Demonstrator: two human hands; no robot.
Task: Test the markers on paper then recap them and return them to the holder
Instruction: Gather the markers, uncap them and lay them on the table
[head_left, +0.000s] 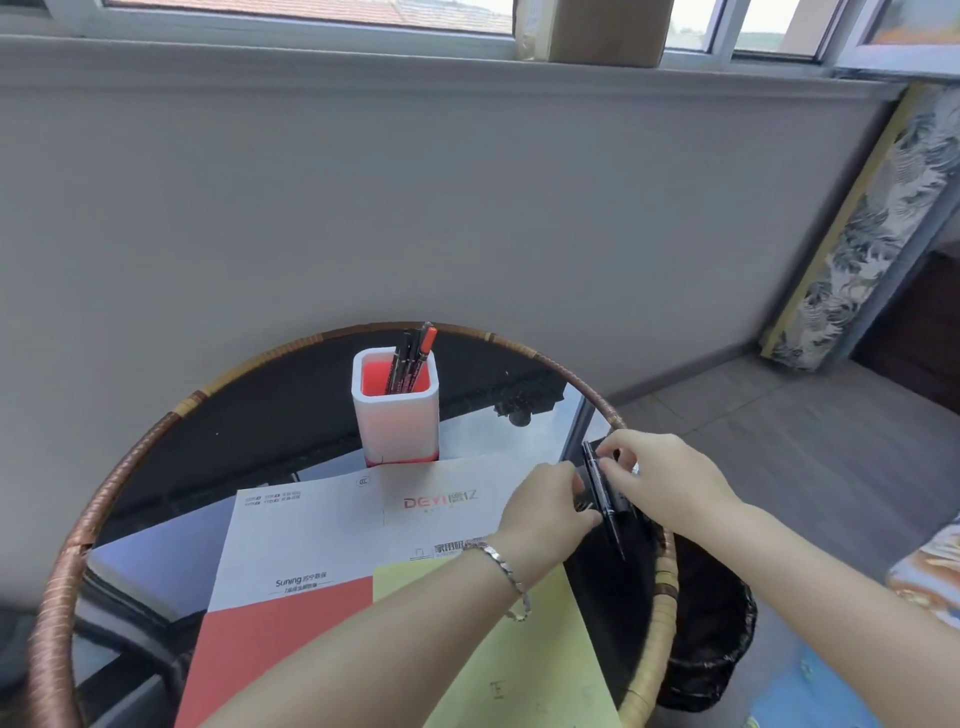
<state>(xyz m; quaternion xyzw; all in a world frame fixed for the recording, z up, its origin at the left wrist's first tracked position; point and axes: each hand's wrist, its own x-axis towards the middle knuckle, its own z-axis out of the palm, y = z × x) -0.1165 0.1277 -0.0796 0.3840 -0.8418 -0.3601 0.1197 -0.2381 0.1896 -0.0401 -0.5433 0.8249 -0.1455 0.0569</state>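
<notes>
A slim black marker (605, 499) is pinched between the fingers of both the left hand (545, 514) and the right hand (660, 480), above the round glass bench's (249, 415) right edge.

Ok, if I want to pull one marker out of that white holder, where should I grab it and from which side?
Grip the upper ends of the markers, the part sticking out above the rim of the white holder. Come from above and slightly right, since they lean toward the holder's back right corner and the walls hide their lower barrels. The red-capped one is probably easiest: it stands outermost.
</notes>
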